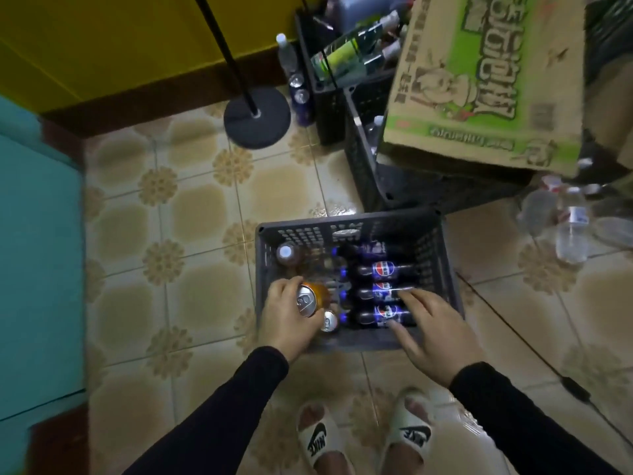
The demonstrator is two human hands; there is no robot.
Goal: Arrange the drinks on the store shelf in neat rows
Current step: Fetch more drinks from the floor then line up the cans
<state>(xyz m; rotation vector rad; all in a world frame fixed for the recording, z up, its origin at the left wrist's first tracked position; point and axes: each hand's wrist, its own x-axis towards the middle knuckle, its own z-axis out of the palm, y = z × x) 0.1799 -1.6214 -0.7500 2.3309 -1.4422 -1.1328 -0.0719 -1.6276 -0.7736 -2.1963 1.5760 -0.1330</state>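
Left hand (287,317): gripping an orange can (310,298), fingers curling round its body, silver top tilting toward the camera, at the crate's near-left corner. A second can (329,320) is standing just beside it, below the thumb.

Right hand (435,329): spreading open, holding nothing, fingertips (406,293) touching or just over the nearest cola bottles (383,305) at the crate's near edge.

Cola bottles: four lying flat, side by side, filling the right half of the crate (352,231); long axes running left to right, blue caps pointing left. The right hand is the nearer one, so it looks best placed to grasp one across the body.

Brown bottle (286,253): standing upright in the far-left corner.

Crate: sitting on the tiled floor (191,234). Shelf: not in view.
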